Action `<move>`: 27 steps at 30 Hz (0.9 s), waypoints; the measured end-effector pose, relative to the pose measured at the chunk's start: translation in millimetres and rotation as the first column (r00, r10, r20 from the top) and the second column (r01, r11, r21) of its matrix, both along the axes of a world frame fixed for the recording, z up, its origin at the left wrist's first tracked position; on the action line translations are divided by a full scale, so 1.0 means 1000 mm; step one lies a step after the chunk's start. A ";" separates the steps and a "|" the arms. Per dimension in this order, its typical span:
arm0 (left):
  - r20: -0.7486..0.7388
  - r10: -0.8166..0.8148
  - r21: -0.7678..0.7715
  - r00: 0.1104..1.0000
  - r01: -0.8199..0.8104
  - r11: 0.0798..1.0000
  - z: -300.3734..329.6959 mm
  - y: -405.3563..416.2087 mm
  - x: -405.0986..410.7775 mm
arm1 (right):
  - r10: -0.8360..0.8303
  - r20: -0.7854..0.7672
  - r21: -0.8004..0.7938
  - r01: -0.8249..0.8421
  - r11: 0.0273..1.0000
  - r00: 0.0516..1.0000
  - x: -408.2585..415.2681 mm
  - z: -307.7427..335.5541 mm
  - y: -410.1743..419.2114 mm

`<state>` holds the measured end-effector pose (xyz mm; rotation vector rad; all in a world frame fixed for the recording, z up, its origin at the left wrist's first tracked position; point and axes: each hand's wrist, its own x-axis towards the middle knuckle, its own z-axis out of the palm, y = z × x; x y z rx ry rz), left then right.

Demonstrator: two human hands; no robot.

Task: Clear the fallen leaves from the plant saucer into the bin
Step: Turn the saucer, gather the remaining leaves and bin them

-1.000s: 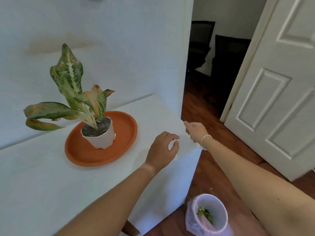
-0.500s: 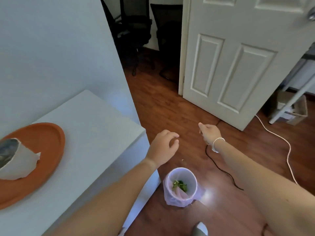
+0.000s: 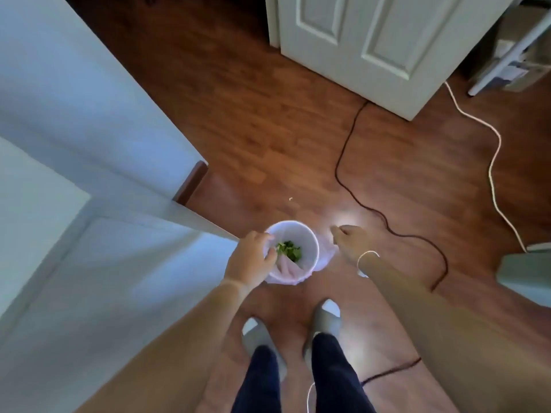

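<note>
**Dumping leaf bits into the bin**

We're standing right over the little white bin [image 3: 293,251], which has a thin plastic liner and sits on the wood floor beside the white cabinet [image 3: 89,263]. Our left hand [image 3: 252,260] is at the bin's left rim, fingers curled in a loose pinch, and we honestly can't tell if there's still a scrap in it. Our right hand [image 3: 347,241] hangs just past the right rim, loosely curled, with nothing visible in it.

The leaves [image 3: 289,251] are a small green clump down in the liner. The saucer isn't in view, so no idea what's left up there.

Handling-wise, we'd guess these bits are featherlight, limp and crumbly, and they drift when dropped. Best bet is to pinch them gently between fingertips and let go low inside the rim. One pale fleck [image 3: 290,198] already sits on the floor beyond the bin.
</note>
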<state>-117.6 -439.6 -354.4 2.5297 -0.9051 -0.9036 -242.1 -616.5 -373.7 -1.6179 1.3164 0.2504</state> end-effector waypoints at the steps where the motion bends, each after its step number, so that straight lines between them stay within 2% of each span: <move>1: -0.017 -0.030 0.025 0.999 0.030 0.999 -0.026 0.003 -0.001 | -0.016 -0.016 0.012 0.016 1.000 1.000 -0.003 -0.026 0.006; 7: -0.081 -0.103 0.211 0.991 0.118 0.970 -0.158 0.029 -0.011 | 0.042 -0.116 0.089 -0.032 0.995 0.992 -0.011 -0.154 0.036; 14: -0.113 -0.156 0.339 0.981 0.185 0.923 -0.269 0.036 -0.018 | 0.027 -0.105 0.127 -0.013 0.992 0.994 0.002 -0.255 0.059; 19: -0.105 -0.161 0.349 0.981 0.188 0.918 -0.310 0.041 -0.013 | 0.045 -0.115 0.129 -0.030 0.991 0.992 0.013 -0.291 0.068; 27: -0.091 -0.186 0.291 0.978 0.205 0.934 -0.327 0.048 -0.013 | 0.118 -0.128 0.214 -0.089 0.973 0.985 0.025 -0.305 0.077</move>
